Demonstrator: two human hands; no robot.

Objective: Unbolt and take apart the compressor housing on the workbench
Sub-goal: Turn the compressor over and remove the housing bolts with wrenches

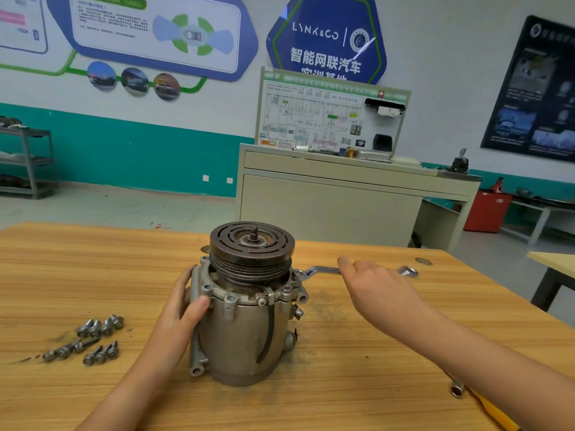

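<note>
1. Head view: compressor housing [245, 331] stands upright near the middle of the wooden workbench [342, 362], pulley end up.
2. Housing is a dull cast-metal cylinder, grimy, with lugged mounting ears down its left side. A black strap [270, 331] runs down its front.
3. Pulley [252, 247] is dark and round, with a grooved rim and curved slots in its face. A short threaded shaft [254, 232] stands up from its centre.
4. The flange under the pulley carries a ring of bolt bosses. Several near ones look like open holes.
5. Left hand [183, 303] grips the housing's left side, fingers curled round behind the flange, thumb pressed on its front edge.
6. Right hand [373, 284] lies over the shank of a bright steel wrench [320, 270], fingers curled down around it, forefinger reaching toward the ring end. That end sits on the flange's right edge.
7. Loose flanged bolts [90, 337] lie in a scattered cluster on the bench, left of the housing.
8. A socket driver [457, 390] with a yellow handle lies near the right forearm.
</note>
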